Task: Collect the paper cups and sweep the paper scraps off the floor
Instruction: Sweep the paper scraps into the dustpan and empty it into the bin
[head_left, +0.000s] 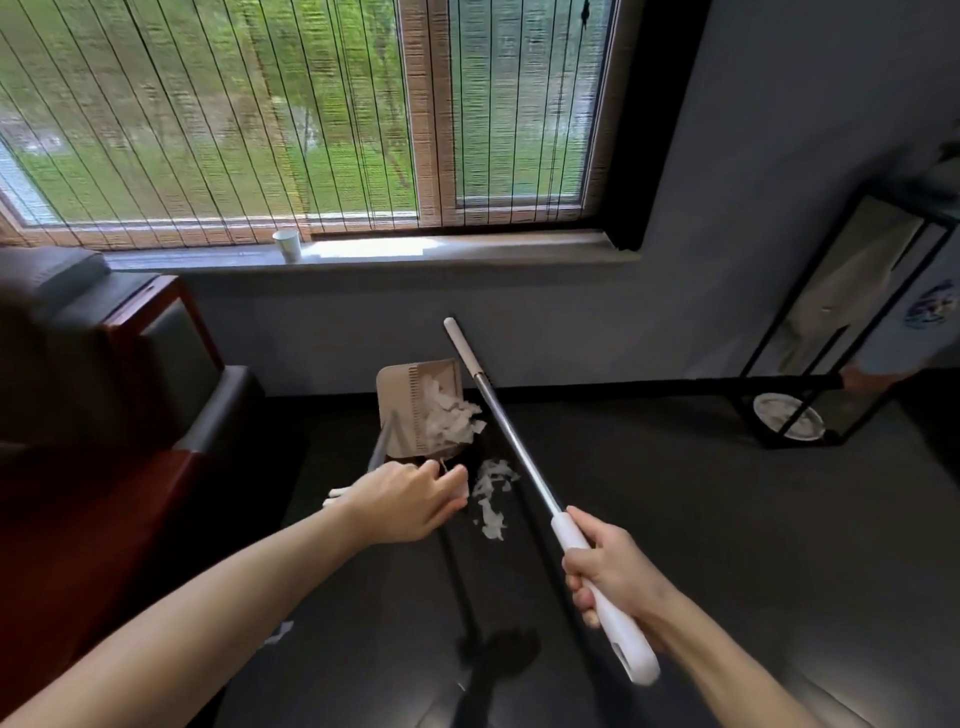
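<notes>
**Pan tipped, scraps loose: level it, then sweep**

Nearest, on the right: gripping the white end of the broom handle (511, 436) with the right hand (608, 577), fingers wrapped fully round it, and angling it up and away toward the wall. No telling where the brush is.

On the left: reaching forward with the left hand (402, 501), thumb and fingertips closed in a pinch on a white bit (461, 491). Scrap or handle tip, impossible to say.

Down beside the left forearm, one stray scrap (280, 631) on the dark floor (675, 519). Just past the left hand, a loose trail of scraps (493, 493) on the floor, right beside the broom handle.

Beyond that, the dustpan (400, 395), steeply tilted, with a heap of paper (447, 415) at its lip, seemingly close to sliding out.

Farthest, a paper cup (287, 244) upright on the windowsill (467, 249), not yet collected.

Judged best:
- Settle the dustpan with its lip flat on the floor and hold it firm.
- Draw the trail in with short, low strokes, so as not to fan the light paper about.
- Go back for the stray scrap.
- Leave the paper cup until a hand is free.
</notes>
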